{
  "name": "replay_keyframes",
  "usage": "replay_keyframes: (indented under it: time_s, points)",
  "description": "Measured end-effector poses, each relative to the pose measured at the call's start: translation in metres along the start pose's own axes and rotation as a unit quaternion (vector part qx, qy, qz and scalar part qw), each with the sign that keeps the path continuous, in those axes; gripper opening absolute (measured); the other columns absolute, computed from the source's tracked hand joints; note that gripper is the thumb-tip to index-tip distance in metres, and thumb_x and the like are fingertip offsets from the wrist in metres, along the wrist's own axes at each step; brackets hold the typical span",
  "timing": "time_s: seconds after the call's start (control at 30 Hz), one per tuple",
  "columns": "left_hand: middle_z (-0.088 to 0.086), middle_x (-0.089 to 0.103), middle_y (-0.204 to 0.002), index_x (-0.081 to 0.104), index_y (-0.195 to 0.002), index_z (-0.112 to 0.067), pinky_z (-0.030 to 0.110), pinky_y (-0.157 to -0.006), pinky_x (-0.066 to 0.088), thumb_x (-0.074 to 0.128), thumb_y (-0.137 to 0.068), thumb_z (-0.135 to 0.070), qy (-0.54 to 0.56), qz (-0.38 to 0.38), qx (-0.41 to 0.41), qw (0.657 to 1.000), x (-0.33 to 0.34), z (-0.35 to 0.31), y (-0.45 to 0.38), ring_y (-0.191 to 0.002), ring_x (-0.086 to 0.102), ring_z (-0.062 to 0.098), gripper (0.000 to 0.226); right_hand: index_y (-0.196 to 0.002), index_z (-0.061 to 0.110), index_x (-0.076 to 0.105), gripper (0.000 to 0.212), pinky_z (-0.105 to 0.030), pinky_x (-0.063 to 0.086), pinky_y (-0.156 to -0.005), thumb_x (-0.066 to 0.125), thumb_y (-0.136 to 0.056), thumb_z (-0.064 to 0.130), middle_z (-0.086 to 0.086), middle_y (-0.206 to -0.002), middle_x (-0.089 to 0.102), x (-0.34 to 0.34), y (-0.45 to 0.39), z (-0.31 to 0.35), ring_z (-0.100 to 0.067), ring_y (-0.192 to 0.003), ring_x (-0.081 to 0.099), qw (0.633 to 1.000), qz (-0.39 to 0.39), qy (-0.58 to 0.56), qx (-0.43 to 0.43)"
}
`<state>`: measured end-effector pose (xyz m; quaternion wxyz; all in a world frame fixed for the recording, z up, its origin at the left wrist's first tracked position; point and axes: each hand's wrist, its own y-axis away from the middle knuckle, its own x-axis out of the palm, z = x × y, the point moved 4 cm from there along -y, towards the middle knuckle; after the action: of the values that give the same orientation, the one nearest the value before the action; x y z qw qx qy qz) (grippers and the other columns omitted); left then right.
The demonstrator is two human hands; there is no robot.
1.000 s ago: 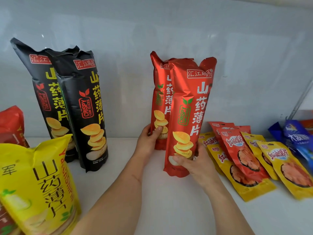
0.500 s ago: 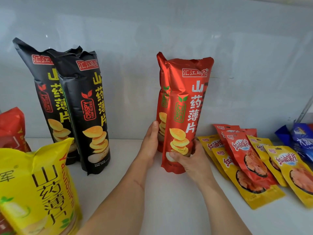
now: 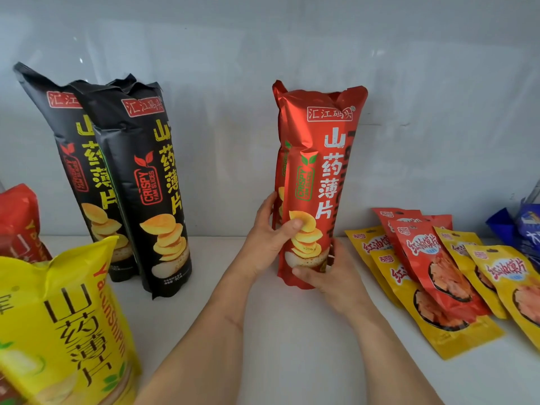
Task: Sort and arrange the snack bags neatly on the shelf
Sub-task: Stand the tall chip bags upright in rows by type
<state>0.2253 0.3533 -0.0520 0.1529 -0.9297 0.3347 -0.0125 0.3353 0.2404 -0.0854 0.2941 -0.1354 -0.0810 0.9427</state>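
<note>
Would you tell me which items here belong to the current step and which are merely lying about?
In hand: front red bag, rear red bag, left hand, right hand.
Lying about: black bags, yellow bag, flat pouches, blue packs.

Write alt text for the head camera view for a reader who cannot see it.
A person's left hand and right hand hold two tall red snack bags upright, one behind the other, on a white shelf. Two tall black bags stand to the left; flat yellow and red pouches lie overlapping to the right.
</note>
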Motion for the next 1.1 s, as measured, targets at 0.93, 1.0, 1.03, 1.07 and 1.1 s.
replay_keyframes:
  time_s: [0.93, 1.0, 1.03, 1.07, 1.1]
  points:
    - [-0.008, 0.045, -0.147, 0.048, -0.143, -0.025, 0.022, -0.097, 0.037, 0.07, -0.086, -0.051, -0.199, -0.048, -0.026, 0.978, -0.022, 0.005, 0.04, -0.126, 0.045, 0.005, 0.066, -0.14, 0.014, 0.044, 0.075, -0.037, 0.044, -0.095, 0.076, -0.08, 0.044, -0.01, -0.139, 0.05, -0.003, 0.027, 0.0, -0.029, -0.126, 0.051, 0.94, -0.034, 0.319, 0.116]
    - [-0.005, 0.047, -0.146, 0.052, -0.141, -0.022, 0.022, -0.1, 0.037, 0.068, -0.089, -0.048, -0.234, -0.061, -0.009, 0.97, -0.025, 0.002, 0.047, -0.129, 0.048, 0.01, 0.06, -0.133, 0.016, 0.049, 0.061, -0.037, 0.046, -0.089, 0.068, -0.085, 0.048, -0.008, -0.131, 0.054, -0.002, 0.036, 0.006, -0.028, -0.12, 0.054, 0.911, -0.034, 0.399, 0.1]
    - [-0.004, 0.049, -0.145, 0.053, -0.14, -0.021, 0.022, -0.1, 0.039, 0.067, -0.091, -0.046, -0.248, -0.066, -0.001, 0.967, -0.026, -0.001, 0.051, -0.129, 0.05, 0.012, 0.057, -0.131, 0.018, 0.051, 0.055, -0.037, 0.046, -0.086, 0.064, -0.088, 0.049, -0.007, -0.127, 0.056, 0.0, 0.04, 0.01, -0.028, -0.118, 0.054, 0.899, -0.03, 0.429, 0.086]
    - [-0.004, 0.05, -0.144, 0.054, -0.139, -0.02, 0.023, -0.101, 0.041, 0.065, -0.092, -0.045, -0.265, -0.07, 0.008, 0.962, -0.026, -0.005, 0.057, -0.128, 0.051, 0.013, 0.054, -0.129, 0.02, 0.052, 0.05, -0.036, 0.047, -0.084, 0.061, -0.09, 0.049, -0.005, -0.124, 0.057, 0.003, 0.045, 0.014, -0.027, -0.116, 0.055, 0.89, -0.022, 0.449, 0.07]
    - [-0.003, 0.051, -0.143, 0.055, -0.138, -0.02, 0.025, -0.101, 0.042, 0.064, -0.093, -0.044, -0.285, -0.072, 0.018, 0.956, -0.025, -0.01, 0.062, -0.126, 0.052, 0.014, 0.052, -0.128, 0.021, 0.053, 0.045, -0.036, 0.048, -0.083, 0.059, -0.091, 0.047, -0.004, -0.122, 0.058, 0.006, 0.05, 0.018, -0.026, -0.114, 0.056, 0.885, -0.015, 0.463, 0.051]
